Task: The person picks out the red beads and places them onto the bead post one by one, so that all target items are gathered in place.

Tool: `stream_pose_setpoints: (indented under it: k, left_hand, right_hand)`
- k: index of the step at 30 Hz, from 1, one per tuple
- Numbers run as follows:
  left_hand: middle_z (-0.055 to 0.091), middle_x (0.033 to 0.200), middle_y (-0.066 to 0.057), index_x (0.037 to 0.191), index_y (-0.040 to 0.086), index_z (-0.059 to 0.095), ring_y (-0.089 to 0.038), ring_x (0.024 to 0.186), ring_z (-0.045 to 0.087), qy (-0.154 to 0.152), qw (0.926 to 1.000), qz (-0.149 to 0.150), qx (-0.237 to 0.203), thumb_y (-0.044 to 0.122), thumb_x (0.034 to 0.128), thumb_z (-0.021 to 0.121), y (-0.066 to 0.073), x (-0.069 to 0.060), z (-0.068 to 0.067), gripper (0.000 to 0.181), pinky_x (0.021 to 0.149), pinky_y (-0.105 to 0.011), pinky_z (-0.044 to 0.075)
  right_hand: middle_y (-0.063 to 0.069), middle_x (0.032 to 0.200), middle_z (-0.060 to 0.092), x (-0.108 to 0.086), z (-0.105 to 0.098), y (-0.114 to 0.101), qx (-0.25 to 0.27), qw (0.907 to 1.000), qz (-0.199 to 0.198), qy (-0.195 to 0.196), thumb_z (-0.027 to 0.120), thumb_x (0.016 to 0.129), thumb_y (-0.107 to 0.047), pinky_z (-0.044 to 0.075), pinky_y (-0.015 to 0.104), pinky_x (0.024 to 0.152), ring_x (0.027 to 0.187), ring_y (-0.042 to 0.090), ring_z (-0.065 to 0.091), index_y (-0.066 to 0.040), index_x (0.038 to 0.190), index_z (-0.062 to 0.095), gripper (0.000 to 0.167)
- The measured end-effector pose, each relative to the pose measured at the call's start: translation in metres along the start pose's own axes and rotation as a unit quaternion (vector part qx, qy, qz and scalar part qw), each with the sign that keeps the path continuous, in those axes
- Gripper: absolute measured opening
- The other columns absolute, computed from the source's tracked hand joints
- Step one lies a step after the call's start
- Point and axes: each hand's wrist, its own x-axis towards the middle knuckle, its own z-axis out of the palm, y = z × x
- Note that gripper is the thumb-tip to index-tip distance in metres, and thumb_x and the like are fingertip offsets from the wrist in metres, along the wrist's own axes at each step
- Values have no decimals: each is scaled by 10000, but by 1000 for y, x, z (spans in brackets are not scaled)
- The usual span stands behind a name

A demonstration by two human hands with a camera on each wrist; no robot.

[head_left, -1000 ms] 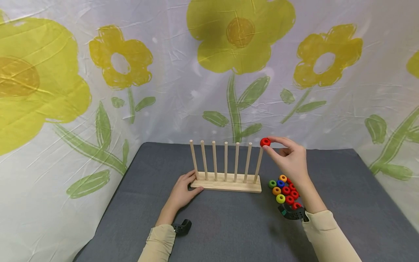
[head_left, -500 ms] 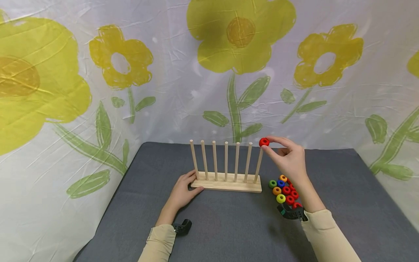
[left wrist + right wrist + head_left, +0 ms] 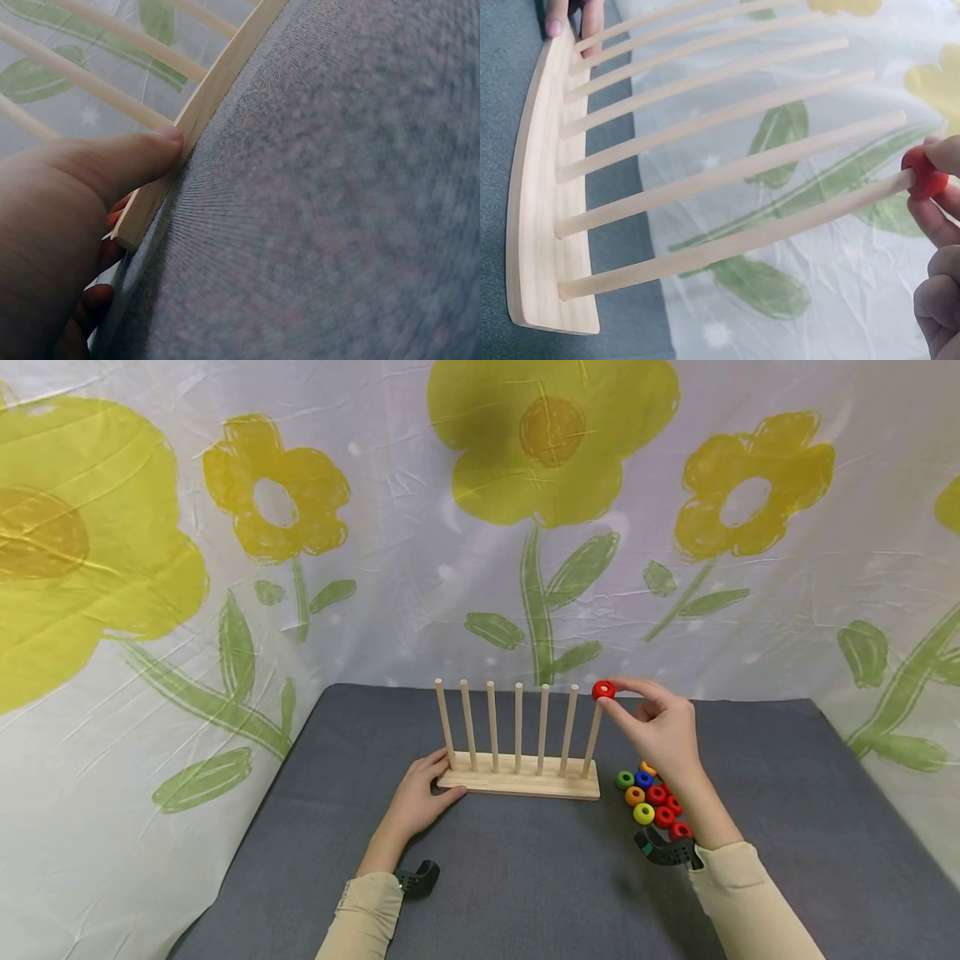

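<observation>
A red ring bead (image 3: 603, 691) sits at the tip of the rightmost peg (image 3: 592, 739), pinched between the thumb and forefinger of my right hand (image 3: 663, 727). In the right wrist view the peg's end enters the red bead (image 3: 925, 172). My left hand (image 3: 415, 793) grips the left end of the pale wooden peg stand (image 3: 521, 785). Its thumb (image 3: 142, 157) presses the front edge of the base, while the other fingers are partly hidden behind it. Several upright pegs stand in a row along the base, the others bare.
Several loose ring beads lie right of the stand, among them a green bead (image 3: 625, 780), a blue bead (image 3: 643, 779) and a yellow bead (image 3: 643, 814). My right forearm partly covers them. A grey cloth (image 3: 517, 885) covers the table, and a flowered sheet (image 3: 390, 568) hangs behind.
My right hand has shifted slightly left and down with the red bead, whose hole now shows the light peg end. My left hand stays in place on the stand.
</observation>
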Motion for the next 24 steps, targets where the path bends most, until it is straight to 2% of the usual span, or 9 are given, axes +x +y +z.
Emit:
stream_pose_setpoints:
  k: [3, 6, 15, 24]
  left_hand:
    - [469, 1639, -144, 1540, 1, 536, -405, 1487, 438, -8, 10000, -8, -6, 343, 967, 805, 0, 0, 0, 720, 1177, -620, 401]
    - [467, 1641, -142, 1544, 4, 532, -405, 1489, 435, -16, 10000, -20, 0, 345, 967, 805, 0, 0, 0, 724, 1178, -621, 399]
    - [465, 1644, -138, 1548, 13, 531, -406, 1496, 426, -14, 10000, -24, -50, 340, 965, 808, 0, 1, 1, 724, 1184, -625, 390]
    - [471, 1637, -149, 1544, 10, 536, -412, 1487, 435, 4, 10000, -14, -41, 334, 963, 809, 0, 0, 0, 719, 1178, -629, 395]
  right_hand:
    - [61, 878, 656, 0, 2, 15, -42, 10000, 7, 22, 870, 899, -105, 212, 253, 419, 421, -17, 240, -80, 1199, 813, 306]
    - [28, 905, 669, 0, 2, 17, -32, 10000, 8, 23, 877, 898, -130, 222, 261, 416, 420, 21, 244, -104, 1200, 818, 308]
    - [103, 932, 688, 0, 5, 21, -92, 9999, 57, 43, 866, 897, -84, 198, 251, 433, 427, -45, 220, -60, 1201, 807, 310]
    - [92, 998, 725, 0, 2, 18, 52, 10000, 44, -32, 867, 911, -141, 222, 261, 417, 416, 39, 241, -100, 1193, 817, 290]
